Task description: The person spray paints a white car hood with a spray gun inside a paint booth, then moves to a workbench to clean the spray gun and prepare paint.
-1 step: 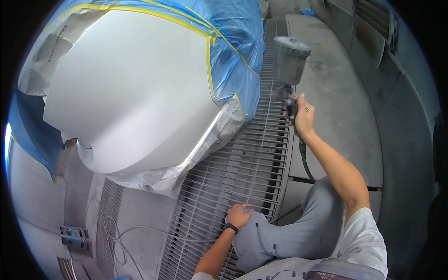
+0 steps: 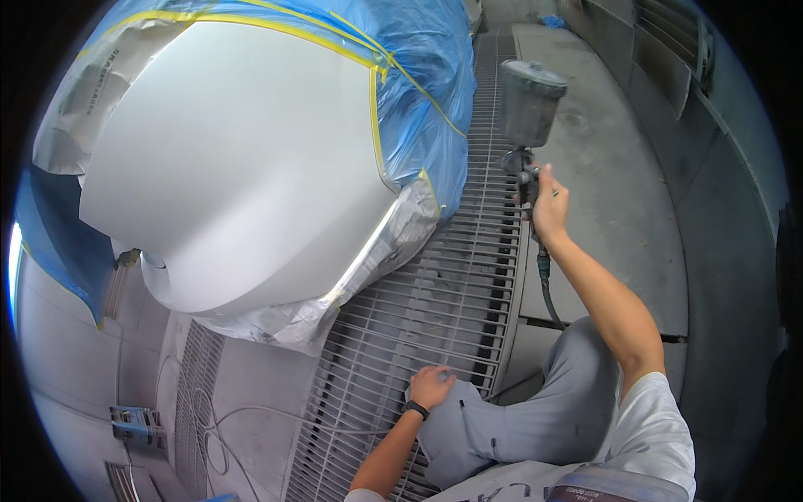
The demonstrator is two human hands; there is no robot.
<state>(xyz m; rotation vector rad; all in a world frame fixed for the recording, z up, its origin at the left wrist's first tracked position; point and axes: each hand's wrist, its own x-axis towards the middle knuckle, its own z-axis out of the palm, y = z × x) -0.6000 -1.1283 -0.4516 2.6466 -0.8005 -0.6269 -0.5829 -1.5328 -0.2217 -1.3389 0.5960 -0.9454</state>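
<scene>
My right hand (image 2: 549, 205) is raised at the right of the white body panel, shut on a spray gun (image 2: 523, 171). The gun carries an upright, smudged grey cup (image 2: 532, 109) with a lid, and a dark hose (image 2: 544, 276) hangs below it. My left hand (image 2: 431, 386) lies on my bent knee, its fingers loosely spread over the grey trousers. The curved white panel (image 2: 234, 151) is bordered by yellow tape (image 2: 375, 117), blue plastic sheeting (image 2: 422, 100) and crinkled pale masking paper (image 2: 385, 243).
A floor grating (image 2: 401, 335) runs beside the masked body, with a grey platform (image 2: 611, 192) and dark wall (image 2: 719, 217) on the right. A pale hose (image 2: 276, 412) loops across the lower left, near a wall fixture (image 2: 135, 425). A blue crumpled item (image 2: 552, 21) lies far back.
My right hand and the spray gun have shifted slightly to the right and upward. My left hand stays on the knee.
</scene>
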